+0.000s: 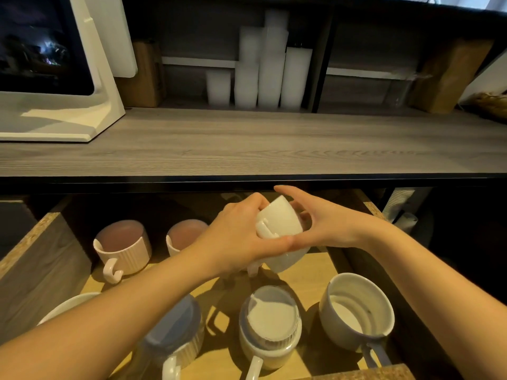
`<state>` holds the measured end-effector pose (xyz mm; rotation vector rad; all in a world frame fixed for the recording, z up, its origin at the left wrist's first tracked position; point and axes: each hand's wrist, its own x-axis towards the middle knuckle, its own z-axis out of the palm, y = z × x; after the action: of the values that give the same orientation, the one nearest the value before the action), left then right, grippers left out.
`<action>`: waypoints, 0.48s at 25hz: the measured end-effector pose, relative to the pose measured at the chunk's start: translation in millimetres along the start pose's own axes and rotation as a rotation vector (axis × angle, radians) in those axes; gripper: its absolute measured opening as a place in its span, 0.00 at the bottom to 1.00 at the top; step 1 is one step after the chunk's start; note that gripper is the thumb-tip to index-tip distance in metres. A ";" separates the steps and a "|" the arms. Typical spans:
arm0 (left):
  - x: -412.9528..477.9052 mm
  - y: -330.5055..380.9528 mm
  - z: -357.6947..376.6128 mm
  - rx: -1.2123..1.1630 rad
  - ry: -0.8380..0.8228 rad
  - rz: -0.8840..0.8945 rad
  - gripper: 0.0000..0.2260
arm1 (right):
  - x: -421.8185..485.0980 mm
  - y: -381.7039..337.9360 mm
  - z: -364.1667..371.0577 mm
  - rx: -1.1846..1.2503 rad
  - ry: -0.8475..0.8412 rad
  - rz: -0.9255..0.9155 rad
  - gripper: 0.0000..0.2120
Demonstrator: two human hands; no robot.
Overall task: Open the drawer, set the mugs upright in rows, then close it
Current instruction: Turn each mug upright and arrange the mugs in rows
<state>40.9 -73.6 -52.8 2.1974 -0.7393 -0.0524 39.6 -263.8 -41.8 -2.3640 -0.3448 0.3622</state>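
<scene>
The drawer (41,242) stands pulled out under the table (247,144), and both hands hold one white mug (279,218) tilted above its back right part. The left hand (236,239) has its grip pressed around the handle side, while the right hand (315,223) cups the other side with fingers spread (thumb underneath). Two pink mugs (123,245) stand upright at the back, and pale mugs (356,305) stand in the front row.

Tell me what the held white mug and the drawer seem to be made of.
White mug: likely glazed ceramic, with a smooth, softly shiny surface. Drawer: particleboard with wood-grain laminate, since the speckled chip core shows along its top edge.
</scene>
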 end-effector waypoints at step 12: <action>12.3 -30.1 -20.1 -0.007 -0.046 0.038 0.18 | 2.2 1.0 6.7 -0.147 0.134 -0.105 0.38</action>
<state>71.3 -51.0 -58.0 2.1812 -0.8052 -0.0870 39.4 -259.6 -47.6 -2.4857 -0.4425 0.1319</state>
